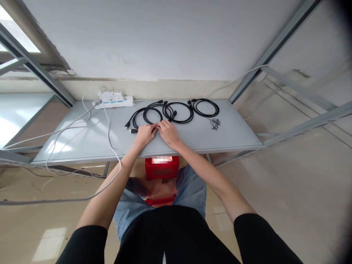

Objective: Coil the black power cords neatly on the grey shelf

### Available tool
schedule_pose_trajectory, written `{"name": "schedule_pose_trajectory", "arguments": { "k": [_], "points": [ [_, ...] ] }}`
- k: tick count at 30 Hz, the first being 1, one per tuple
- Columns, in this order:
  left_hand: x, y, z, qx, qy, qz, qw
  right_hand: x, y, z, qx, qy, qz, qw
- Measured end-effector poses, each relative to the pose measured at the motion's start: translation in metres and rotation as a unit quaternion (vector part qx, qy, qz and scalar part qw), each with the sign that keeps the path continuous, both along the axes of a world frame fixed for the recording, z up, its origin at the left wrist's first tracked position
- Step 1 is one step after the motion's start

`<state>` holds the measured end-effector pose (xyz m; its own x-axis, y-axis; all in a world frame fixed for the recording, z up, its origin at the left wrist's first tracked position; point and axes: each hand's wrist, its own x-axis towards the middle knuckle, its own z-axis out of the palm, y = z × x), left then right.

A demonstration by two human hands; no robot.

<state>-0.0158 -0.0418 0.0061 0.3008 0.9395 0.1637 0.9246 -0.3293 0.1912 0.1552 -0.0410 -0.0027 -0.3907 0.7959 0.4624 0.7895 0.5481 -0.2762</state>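
Note:
Both my hands rest on a grey shelf (82, 139) in front of me. My left hand (145, 134) and my right hand (168, 132) meet at the fingertips, pinched together on the near edge of a coiled black cable (145, 114). Two more coiled black cables lie beyond: the middle cable (178, 112) and the right cable (205, 107). A small heap of black twist ties (215, 123) sits right of my right hand.
A white power strip (114, 99) lies at the back left, with white cords (108, 132) trailing over the shelf's front edge. Metal frame bars (299, 90) stand on both sides. A red box (161, 169) is under the shelf by my knees.

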Motion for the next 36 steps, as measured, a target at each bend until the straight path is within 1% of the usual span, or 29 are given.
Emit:
{"name": "schedule_pose_trajectory", "arguments": {
  "k": [3,6,10,12,14,16,18,20,22,23,24,26,29,31,32,33,36],
  "points": [
    [0.0,-0.001,0.001,0.002,-0.005,-0.004,1.0,0.0,-0.002,0.002,-0.019,0.01,-0.017,1.0],
    [0.0,-0.001,0.001,-0.002,-0.01,-0.007,1.0,-0.001,0.0,0.006,-0.056,0.026,-0.043,0.997],
    [0.0,0.0,0.001,-0.007,-0.011,-0.004,1.0,-0.003,0.008,0.019,-0.114,0.041,-0.078,0.99],
    [-0.001,0.001,0.0,-0.009,-0.01,-0.003,1.0,-0.004,0.015,0.028,-0.151,0.055,-0.087,0.983],
    [-0.001,0.001,0.0,-0.011,-0.012,-0.003,1.0,-0.002,0.023,0.037,-0.216,0.078,-0.069,0.971],
    [-0.001,0.001,0.0,-0.012,-0.016,-0.006,1.0,0.001,0.031,0.044,-0.309,0.123,-0.027,0.943],
    [-0.001,0.001,-0.001,-0.013,-0.019,-0.008,1.0,0.006,0.036,0.048,-0.402,0.186,0.006,0.896],
    [-0.001,0.001,-0.001,-0.014,-0.019,-0.009,1.0,0.01,0.039,0.05,-0.47,0.244,0.018,0.848],
    [-0.001,0.001,-0.001,-0.013,-0.02,-0.008,1.0,0.015,0.041,0.049,-0.513,0.284,0.023,0.809],
    [-0.001,0.001,-0.001,-0.013,-0.021,-0.008,1.0,0.016,0.042,0.047,-0.527,0.3,0.027,0.795],
    [-0.001,0.001,-0.001,-0.013,-0.021,-0.007,1.0,0.018,0.042,0.045,-0.535,0.312,0.029,0.785],
    [-0.001,0.001,-0.001,-0.013,-0.02,-0.008,1.0,0.019,0.044,0.04,-0.537,0.328,0.033,0.776],
    [-0.001,0.001,0.001,-0.012,-0.018,-0.005,1.0,0.018,0.043,0.032,-0.52,0.327,0.04,0.788],
    [0.0,0.001,0.002,-0.013,-0.015,-0.001,1.0,0.015,0.04,0.028,-0.492,0.317,0.041,0.81],
    [0.0,0.001,0.002,-0.015,-0.013,0.0,1.0,0.013,0.038,0.027,-0.467,0.308,0.039,0.828],
    [0.0,0.001,0.001,-0.016,-0.01,0.001,1.0,0.012,0.036,0.027,-0.431,0.292,0.036,0.853],
    [0.0,0.001,0.0,-0.017,-0.007,0.0,1.0,0.01,0.032,0.027,-0.276,0.193,0.045,0.941]
  ]
}}
